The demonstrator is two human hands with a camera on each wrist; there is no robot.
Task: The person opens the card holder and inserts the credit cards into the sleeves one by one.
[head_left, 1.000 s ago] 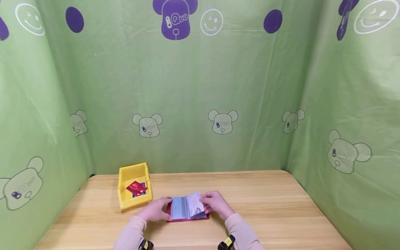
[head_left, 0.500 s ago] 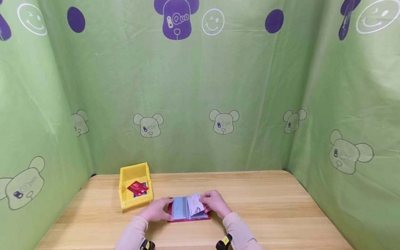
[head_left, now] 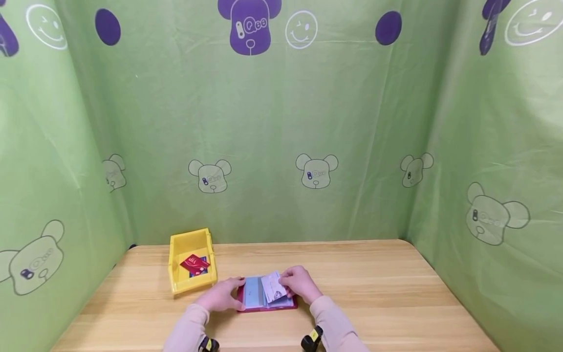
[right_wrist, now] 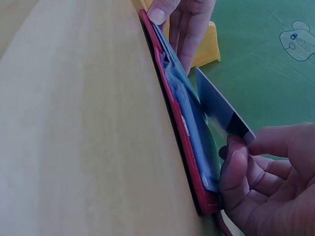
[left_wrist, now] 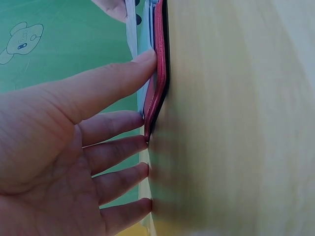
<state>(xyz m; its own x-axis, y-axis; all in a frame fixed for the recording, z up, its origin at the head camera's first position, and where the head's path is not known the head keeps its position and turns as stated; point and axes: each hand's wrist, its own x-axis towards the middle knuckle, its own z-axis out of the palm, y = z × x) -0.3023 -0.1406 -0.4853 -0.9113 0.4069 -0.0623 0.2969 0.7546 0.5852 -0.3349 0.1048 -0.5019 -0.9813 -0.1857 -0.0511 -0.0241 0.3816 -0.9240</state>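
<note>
A red card holder [head_left: 252, 292] lies spread on the table, its clear bluish sleeves facing up. At its left end is my left hand [head_left: 220, 295]; the thumb rests on the red cover's near edge [left_wrist: 160, 64], and the fairly straight fingers reach the far edge and tabletop. My right hand [head_left: 301, 283] pinches a pale printed card [head_left: 273, 287] between thumb and index finger above the right-hand sleeves. In the right wrist view the card [right_wrist: 216, 105] is tilted over the sleeves; whether its lower edge touches them, I cannot tell.
A yellow bin [head_left: 191, 286] stands at the left of the wooden table [head_left: 352, 278], close to my left hand. Inside it a red VIP card [head_left: 195, 264] overlaps a blue card. Green printed curtains [head_left: 264, 210] enclose the table at the back and both sides.
My right hand and the pale card have shifted slightly, the card sitting a little further left over the holder's middle. The left hand keeps its place on the holder. The head view drifts slightly.
</note>
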